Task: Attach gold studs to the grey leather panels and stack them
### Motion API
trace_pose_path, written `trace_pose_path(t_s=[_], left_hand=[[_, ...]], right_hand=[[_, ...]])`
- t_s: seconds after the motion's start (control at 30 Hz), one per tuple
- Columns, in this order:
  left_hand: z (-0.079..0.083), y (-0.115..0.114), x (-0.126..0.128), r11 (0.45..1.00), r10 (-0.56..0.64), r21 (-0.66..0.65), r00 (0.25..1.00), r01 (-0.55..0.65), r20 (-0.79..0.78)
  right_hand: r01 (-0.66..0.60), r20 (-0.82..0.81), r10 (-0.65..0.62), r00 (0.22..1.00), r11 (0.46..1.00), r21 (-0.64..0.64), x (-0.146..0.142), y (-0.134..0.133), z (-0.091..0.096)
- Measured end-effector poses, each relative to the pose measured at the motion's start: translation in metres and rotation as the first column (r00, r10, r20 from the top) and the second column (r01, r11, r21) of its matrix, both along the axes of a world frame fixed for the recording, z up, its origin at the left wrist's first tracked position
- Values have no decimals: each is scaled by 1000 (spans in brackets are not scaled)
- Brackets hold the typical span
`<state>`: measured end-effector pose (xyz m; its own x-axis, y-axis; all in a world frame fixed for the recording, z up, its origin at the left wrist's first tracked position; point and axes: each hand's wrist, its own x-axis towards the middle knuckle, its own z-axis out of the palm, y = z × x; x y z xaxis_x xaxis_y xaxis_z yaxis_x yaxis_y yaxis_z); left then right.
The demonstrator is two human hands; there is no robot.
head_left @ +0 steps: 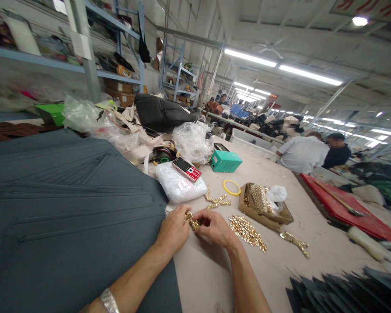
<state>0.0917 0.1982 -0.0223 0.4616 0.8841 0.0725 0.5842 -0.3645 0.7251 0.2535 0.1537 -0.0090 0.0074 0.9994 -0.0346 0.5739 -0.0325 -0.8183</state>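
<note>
Between my two hands is a short gold chain [193, 222], partly hidden by the fingers. My left hand [175, 229] pinches its left end, with the wrist beside the dark grey sheet material. The thumb and forefinger of my right hand [217, 226] close on the chain's other side. Just beyond the hands lie more gold chain pieces [217, 201] on the table. A spread pile of small loose gold pieces [247, 232] is to the right of my right hand, and another gold chain strand [296, 244] lies farther right.
Dark sheets [68, 208] cover the left side. A cardboard box [263, 216] holds gold pieces and plastic. Behind are a yellow ring [231, 187], a teal box [226, 161] and a phone [187, 168] on a white packet [179, 188]. Stacked dark pieces [342, 293] lie front right.
</note>
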Motion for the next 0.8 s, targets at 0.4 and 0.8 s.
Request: trace_pose_path(t_s=[0.4,0.8], left_hand=[[2,-5,3,996,-88,-5,996,88,-35],[1,-5,0,989,-145,-40,989,145,14]], right_hand=[[34,-88,-35,995,999,-14,4,2,-7],[82,-198,-90,976,995,-53,2,4,-16]])
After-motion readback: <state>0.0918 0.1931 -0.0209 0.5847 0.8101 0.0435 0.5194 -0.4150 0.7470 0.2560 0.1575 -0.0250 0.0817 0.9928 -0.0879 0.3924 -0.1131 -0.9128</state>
